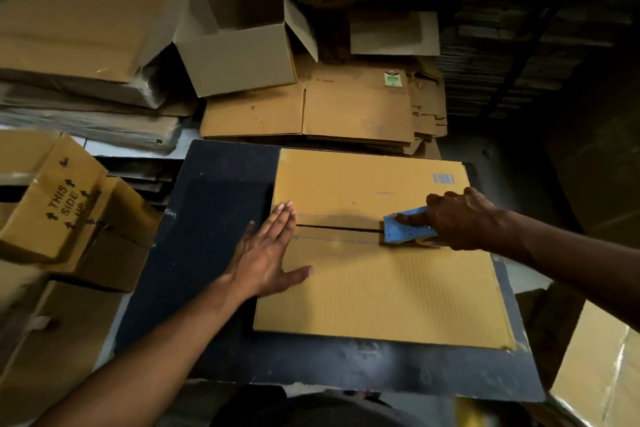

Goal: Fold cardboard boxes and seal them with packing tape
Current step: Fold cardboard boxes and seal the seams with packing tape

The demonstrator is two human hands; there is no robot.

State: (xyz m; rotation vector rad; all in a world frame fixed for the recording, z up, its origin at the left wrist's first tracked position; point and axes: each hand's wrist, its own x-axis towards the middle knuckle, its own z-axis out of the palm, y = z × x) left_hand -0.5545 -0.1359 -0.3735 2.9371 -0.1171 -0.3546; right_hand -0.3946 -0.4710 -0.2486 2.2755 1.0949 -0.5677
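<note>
A brown cardboard box (384, 281) sits on the black table (214, 204), its two top flaps meeting at a dark seam (339, 228) across the middle. My left hand (268, 253) lies flat with straight fingers on the box's left edge, by the seam's left end. My right hand (457, 215) grips a blue tape dispenser (405, 225) placed on the seam toward its right part, index finger stretched along the top. Clear tape seems to run from the dispenser to the left over the seam; it is hard to make out.
Open empty boxes (239, 42) and flattened cardboard stacks (346, 111) pile up behind the table. A "THIS SIDE UP" box (59, 204) stands at the left. A taped box (602, 367) sits low on the right. Dark shelving fills the far right.
</note>
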